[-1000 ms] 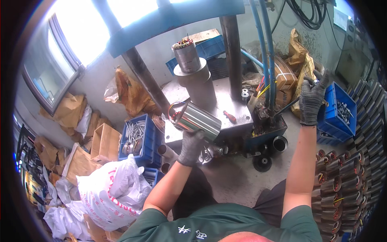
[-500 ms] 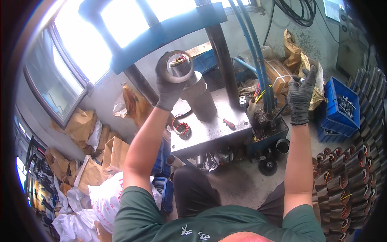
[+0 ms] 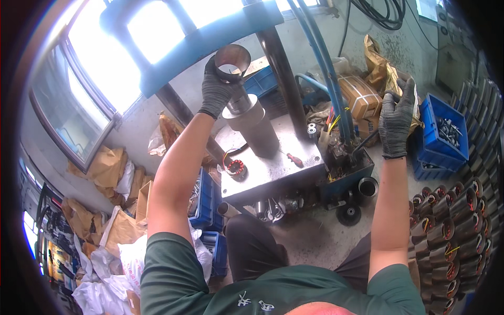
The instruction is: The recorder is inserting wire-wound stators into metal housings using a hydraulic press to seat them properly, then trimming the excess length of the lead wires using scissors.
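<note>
Left hand point(image 3: 216, 89), in a dark grey knit glove, is up near the top middle of the frame with its fingers wrapped around a short metal sleeve point(image 3: 232, 61). The sleeve is a hollow, thin-walled cylinder, dull steel colour with a brownish tint, and its open end tips toward the camera so you can see right through the round mouth. It sits just above the tall grey steel post point(image 3: 254, 126) on the press table, right over the narrower bit sticking out of the post's top; can't tell if it's touching that yet.

Right hand point(image 3: 396, 123), same kind of glove, is way over at the right of the frame with fingers curled loosely around a black lever handle point(image 3: 367, 143) near the blue hoses point(image 3: 328, 79). Looks like a grip, though the fingertips are partly hidden.

On the flat steel table point(image 3: 273, 170), left of the post, there's a small wound stator point(image 3: 235, 168) with red-orange copper windings. A red-handled tool point(image 3: 294, 159) lies to the post's right. Blue crate point(image 3: 443, 134) of small parts at the far right, rows of copper-wound stators point(image 3: 446, 231) stacked down the lower right edge, and brown paper bags point(image 3: 105, 168) piled at the left.
</note>
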### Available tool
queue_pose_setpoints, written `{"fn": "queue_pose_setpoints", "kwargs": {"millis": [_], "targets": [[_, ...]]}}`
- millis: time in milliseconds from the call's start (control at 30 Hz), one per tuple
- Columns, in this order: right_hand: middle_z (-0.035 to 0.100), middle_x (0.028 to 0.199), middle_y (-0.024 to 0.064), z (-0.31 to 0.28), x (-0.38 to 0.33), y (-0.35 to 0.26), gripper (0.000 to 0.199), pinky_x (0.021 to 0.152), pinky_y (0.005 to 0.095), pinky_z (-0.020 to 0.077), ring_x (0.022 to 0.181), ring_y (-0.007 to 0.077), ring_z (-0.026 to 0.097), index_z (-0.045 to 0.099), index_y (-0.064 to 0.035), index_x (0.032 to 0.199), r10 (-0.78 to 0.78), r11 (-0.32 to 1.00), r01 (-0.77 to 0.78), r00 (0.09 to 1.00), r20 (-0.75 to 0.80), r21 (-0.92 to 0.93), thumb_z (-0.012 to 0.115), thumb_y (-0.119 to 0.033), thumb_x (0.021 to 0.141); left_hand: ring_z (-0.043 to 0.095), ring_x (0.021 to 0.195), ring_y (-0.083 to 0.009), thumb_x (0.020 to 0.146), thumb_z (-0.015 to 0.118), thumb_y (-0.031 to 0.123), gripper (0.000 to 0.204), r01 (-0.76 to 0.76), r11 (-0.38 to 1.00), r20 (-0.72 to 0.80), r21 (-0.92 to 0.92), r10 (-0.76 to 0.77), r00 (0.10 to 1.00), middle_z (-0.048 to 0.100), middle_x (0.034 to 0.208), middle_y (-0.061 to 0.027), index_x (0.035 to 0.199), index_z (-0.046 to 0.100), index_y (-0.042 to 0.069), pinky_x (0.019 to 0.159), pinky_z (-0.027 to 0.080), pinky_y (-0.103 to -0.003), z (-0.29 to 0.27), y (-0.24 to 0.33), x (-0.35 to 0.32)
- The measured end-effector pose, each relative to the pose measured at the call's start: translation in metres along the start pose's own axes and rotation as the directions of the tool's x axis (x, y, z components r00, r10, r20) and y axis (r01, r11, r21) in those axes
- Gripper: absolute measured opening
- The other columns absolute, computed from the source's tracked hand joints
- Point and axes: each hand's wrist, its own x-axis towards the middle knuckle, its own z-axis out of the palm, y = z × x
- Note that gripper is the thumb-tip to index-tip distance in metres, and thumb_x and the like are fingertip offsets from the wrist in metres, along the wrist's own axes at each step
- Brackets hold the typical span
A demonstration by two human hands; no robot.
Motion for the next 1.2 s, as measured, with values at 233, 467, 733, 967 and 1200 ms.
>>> {"fn": "queue_pose_setpoints", "kwargs": {"millis": [233,467,733,967,1200], "targets": [[0.068,0.111,0.0159,-0.002,-0.001,0.008,0.036,0.09,0.0351,0.0541,0.096,0.0246,0.069,0.06,-0.0012,0.132,-0.089,0.986,0.084,0.996,-0.023,-0.14,0.055,-0.001,0.096,0.066,0.106,-0.0194,0.064,0.091,0.004,0.093,0.026,0.995,0.057,0.091,-0.031,0.998,0.064,0.119,-0.0118,0.142,0.04,0.003,0.095,0.055,-0.033,-0.001,0.016,-0.002],[0.074,0.1,0.0144,0.012,0.014,-0.006,0.017,0.087,0.0356,0.0545,0.095,0.0264,0.071,0.072,-0.0004,0.102,-0.056,0.992,0.058,0.998,0.028,-0.108,0.07,-0.014,0.093,0.061,0.117,-0.0238,0.06,0.096,0.016,0.099,0.058,0.998,0.009,-0.015,-0.058,0.998,0.061,0.127,-0.0139,0.142,0.041,0.004,0.1,0.054,-0.035,0.009,-0.035,0.011],[0.074,0.101,0.0128,0.015,0.019,0.003,0.024,0.09,0.0351,0.0547,0.096,0.0252,0.072,0.073,-0.0003,0.104,-0.017,0.989,0.026,0.998,0.066,-0.145,0.077,-0.019,0.089,0.063,0.114,-0.0273,0.058,0.096,0.018,0.096,0.081,0.988,-0.04,0.131,-0.076,0.996,0.061,0.127,-0.0156,0.137,0.043,0.001,0.097,0.056,-0.037,0.008,-0.045,0.03],[0.074,0.105,0.0138,0.018,0.017,-0.004,0.021,0.086,0.0334,0.0558,0.089,0.0225,0.072,0.073,-0.0008,0.107,-0.049,0.999,0.05,0.999,0.023,-0.022,0.073,-0.012,0.089,0.068,0.103,-0.0276,0.06,0.095,0.018,0.087,0.145,0.985,-0.081,-0.098,-0.153,0.985,0.067,0.116,-0.0161,0.13,0.046,-0.001,0.089,0.058,-0.039,0.01,-0.058,0.043],[0.076,0.091,0.0123,0.011,0.016,-0.004,0.02,0.08,0.0322,0.0552,0.083,0.0204,0.072,0.073,-0.0014,0.105,0.063,0.993,-0.049,0.989,0.137,-0.107,0.066,-0.017,0.095,0.068,0.093,-0.0246,0.068,0.093,0.015,0.073,0.278,0.886,-0.171,-0.372,-0.36,0.917,0.067,0.106,-0.0144,0.123,0.048,-0.002,0.082,0.059,-0.038,0.007,-0.048,0.044]]}}
